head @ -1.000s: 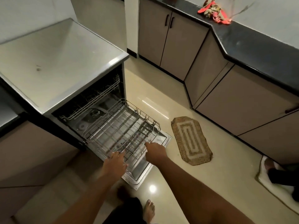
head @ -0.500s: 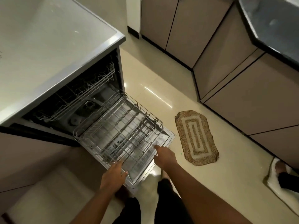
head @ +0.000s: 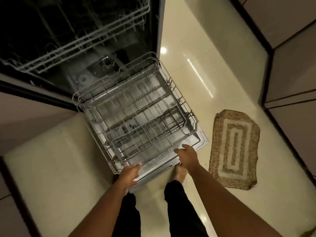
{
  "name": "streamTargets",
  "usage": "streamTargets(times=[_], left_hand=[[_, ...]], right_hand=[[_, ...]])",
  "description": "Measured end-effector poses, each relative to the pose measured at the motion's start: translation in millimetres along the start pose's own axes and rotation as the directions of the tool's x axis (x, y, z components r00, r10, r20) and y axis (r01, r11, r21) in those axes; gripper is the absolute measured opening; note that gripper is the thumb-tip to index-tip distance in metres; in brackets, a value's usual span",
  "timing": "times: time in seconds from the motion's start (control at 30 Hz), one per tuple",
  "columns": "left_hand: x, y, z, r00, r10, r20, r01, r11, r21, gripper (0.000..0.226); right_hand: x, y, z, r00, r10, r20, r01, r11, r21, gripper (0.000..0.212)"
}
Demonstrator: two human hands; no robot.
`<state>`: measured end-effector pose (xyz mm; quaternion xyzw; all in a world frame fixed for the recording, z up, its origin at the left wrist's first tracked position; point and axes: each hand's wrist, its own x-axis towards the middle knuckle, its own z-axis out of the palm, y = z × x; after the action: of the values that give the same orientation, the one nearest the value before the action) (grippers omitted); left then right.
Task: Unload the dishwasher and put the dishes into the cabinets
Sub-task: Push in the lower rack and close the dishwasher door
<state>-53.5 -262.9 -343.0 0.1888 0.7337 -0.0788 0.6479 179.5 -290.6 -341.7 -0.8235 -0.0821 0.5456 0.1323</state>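
The dishwasher (head: 159, 40) stands open with its door (head: 201, 139) folded down flat. The grey wire lower rack (head: 136, 117) is pulled out over the door and holds no dishes that I can see. My left hand (head: 130, 174) rests on the rack's front left corner, fingers fairly straight. My right hand (head: 186, 153) touches the front rim further right, fingers extended over the wire. The upper rack (head: 82, 41) sits inside the dark tub; what it holds is hard to make out.
A woven brown and white mat (head: 234, 149) lies on the glossy cream floor to the right of the door. Beige cabinet fronts (head: 290, 69) run along the right side. My legs and a bare foot (head: 179, 172) are just below the door's front edge.
My view has tipped down and closer to the dishwasher, so the countertop is out of frame. Both hands stay at the lower rack's front rim, now nearer the door's front edge.
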Motion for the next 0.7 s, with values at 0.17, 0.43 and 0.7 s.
streamTargets(times=[0.17,0.43,0.7], left_hand=[[61,-17,25,0.967,-0.239,0.09,0.256,0.911,-0.325,0.061],[87,-1,33,0.97,-0.164,0.179,0.207,0.166,-0.964,0.038],[94,47,-4,0.989,-0.089,0.115,0.127,0.143,-0.981,0.036]], right_hand=[[70,22,25,0.95,0.295,0.104,-0.313,0.895,0.317,0.028],[114,7,51,0.945,0.306,0.116,-0.312,0.736,0.6,0.028],[114,-72,63,0.97,0.196,0.143,-0.242,0.774,0.585,0.027]])
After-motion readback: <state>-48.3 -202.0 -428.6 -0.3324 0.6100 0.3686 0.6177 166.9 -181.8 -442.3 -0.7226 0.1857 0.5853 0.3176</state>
